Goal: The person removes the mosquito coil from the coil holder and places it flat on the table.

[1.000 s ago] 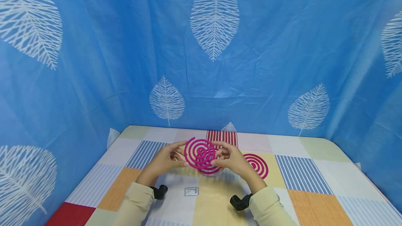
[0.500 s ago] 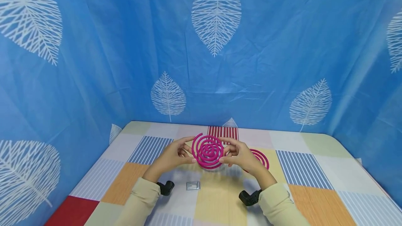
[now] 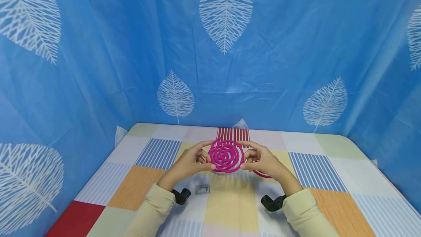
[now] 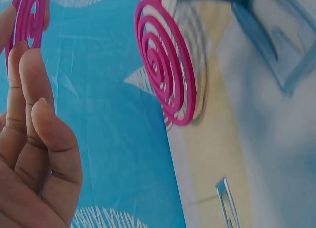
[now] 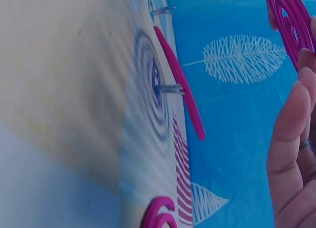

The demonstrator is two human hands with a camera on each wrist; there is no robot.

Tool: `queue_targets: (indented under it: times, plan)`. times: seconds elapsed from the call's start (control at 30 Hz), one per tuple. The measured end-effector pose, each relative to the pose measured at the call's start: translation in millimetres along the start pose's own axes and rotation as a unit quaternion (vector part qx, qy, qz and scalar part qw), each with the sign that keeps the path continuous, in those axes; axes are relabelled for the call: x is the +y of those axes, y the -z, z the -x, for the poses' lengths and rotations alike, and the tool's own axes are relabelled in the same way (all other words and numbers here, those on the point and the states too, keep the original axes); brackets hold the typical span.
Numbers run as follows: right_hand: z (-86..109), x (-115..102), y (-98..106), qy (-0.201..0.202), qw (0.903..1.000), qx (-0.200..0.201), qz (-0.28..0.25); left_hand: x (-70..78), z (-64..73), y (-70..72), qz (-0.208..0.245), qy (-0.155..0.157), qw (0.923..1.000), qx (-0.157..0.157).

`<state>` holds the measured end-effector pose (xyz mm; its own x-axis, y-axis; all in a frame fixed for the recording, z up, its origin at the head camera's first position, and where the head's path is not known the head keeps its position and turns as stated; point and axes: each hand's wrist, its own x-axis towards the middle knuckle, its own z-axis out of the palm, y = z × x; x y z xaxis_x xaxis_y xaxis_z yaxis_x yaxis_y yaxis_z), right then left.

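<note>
A pink mosquito coil (image 3: 225, 154) is held up above the table between both hands. My left hand (image 3: 192, 161) pinches its left edge between thumb and fingers, and my right hand (image 3: 264, 162) pinches the right edge in the same way. Both wrist views show the held coil at a top corner, partly cut off. Below it, a second pink coil (image 4: 174, 65) sits raised off the table on a thin metal stand (image 5: 170, 89). From the head view, the held coil overlaps that lower one. Another pink coil (image 3: 262, 174) lies to the right, mostly hidden behind my right hand.
A small flat metal piece (image 3: 202, 189) lies on the patchwork tablecloth (image 3: 230, 204) between my forearms. In the left wrist view, a thin metal piece (image 4: 227, 203) shows low down. A blue leaf-patterned curtain (image 3: 263, 65) closes off the back and sides.
Both hands have carried the held coil to the right, so that it now overlaps the raised coil almost fully. My right hand now covers more of the coil on the right.
</note>
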<state>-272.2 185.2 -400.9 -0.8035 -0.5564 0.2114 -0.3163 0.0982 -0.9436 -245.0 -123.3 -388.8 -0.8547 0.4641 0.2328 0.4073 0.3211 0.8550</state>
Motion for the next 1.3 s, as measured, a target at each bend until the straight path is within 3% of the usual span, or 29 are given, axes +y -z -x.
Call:
queue_targets:
  times: [0.77,1.3]
  plan:
    - [28.8,-6.7,30.7,0.016,0.9997,0.007,0.017,19.1,-14.9,-41.5,0.012,0.008,0.9994,0.031]
    - [48.7,-7.9,53.0,0.023,0.9997,-0.004,0.008,25.7,-26.3,-65.1,0.045,0.011,0.9986,0.026]
